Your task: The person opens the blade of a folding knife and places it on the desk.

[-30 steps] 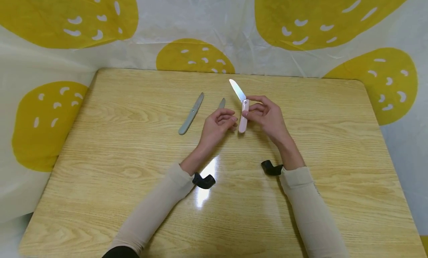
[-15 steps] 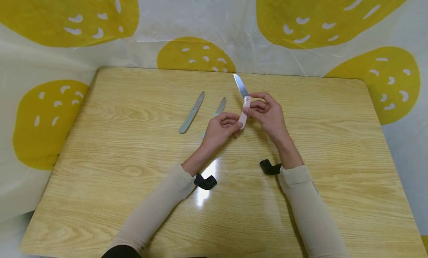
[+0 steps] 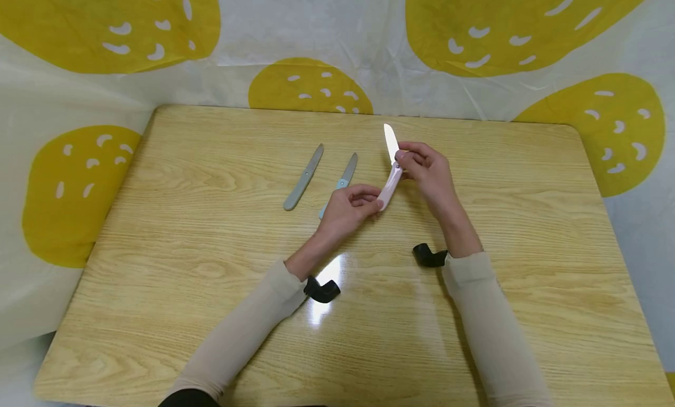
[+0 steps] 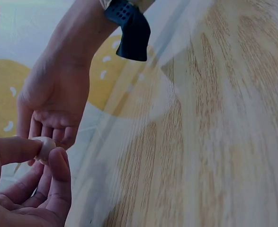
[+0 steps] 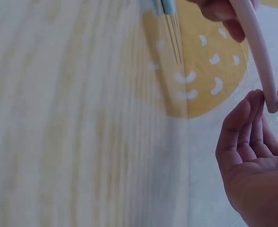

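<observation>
A folding knife with a glossy pink handle (image 3: 391, 187) is held up over the table, its bright blade unfolded and angled toward the back. My left hand (image 3: 345, 211) pinches the butt of that handle between thumb and fingers; the left wrist view shows the rounded pink end (image 4: 45, 148) in this grip. At the pivot end, my right hand (image 3: 431, 170) pinches the knife where blade and handle meet. The right wrist view has the right hand (image 5: 257, 161) at one tip of the handle, with the blade hidden there.
A blue-handled knife (image 3: 343, 183) lies on the wooden table (image 3: 506, 219), partly covered by the left hand. Left of it lies a grey-handled knife (image 3: 302, 183). Behind the table hangs a white cloth (image 3: 311, 20) with yellow shapes.
The left hand has come to the handle's butt and taken hold of it. My right hand has shifted its pinch from the handle up to the pivot, and the knife has moved slightly right.
</observation>
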### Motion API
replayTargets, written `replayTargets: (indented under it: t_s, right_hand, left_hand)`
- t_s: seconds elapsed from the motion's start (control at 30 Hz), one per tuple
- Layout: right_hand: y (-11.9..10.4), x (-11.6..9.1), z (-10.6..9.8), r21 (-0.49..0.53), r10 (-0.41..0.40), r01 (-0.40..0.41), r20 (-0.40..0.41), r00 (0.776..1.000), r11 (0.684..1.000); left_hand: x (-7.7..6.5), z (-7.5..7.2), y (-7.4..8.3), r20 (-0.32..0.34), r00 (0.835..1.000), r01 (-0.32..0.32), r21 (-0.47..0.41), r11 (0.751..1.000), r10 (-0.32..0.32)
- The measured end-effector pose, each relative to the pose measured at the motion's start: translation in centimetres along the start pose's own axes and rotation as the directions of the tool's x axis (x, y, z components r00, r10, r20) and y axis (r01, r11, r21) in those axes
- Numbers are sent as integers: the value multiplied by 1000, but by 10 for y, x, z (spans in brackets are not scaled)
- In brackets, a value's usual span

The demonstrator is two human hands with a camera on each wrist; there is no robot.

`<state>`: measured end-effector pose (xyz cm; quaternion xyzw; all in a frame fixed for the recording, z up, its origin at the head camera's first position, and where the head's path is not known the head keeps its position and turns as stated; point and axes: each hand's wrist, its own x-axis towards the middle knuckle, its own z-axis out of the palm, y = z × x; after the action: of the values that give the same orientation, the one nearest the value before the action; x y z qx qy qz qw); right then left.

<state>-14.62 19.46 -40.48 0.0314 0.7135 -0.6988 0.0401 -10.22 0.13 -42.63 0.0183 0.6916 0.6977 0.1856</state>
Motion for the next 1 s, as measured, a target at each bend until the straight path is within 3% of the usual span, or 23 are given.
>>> replayTargets:
  t_s: [0.4,0.73,1.0]
  right_hand:
    - [1,11,-1,-131,37,-39,-20,999,991]
    - [-4,9,-1,-92,10,-12,-21,1000,996]
    - [-3,9,1,-35,-16,15,-29,999,999]
  left_hand:
    - [-7,-1,-2,43,999,12,68,998,-15]
    - [-7,-1,1,99,994,34,62,997,-40]
    - [-6,-4,0,51,999,-10,159,987,2]
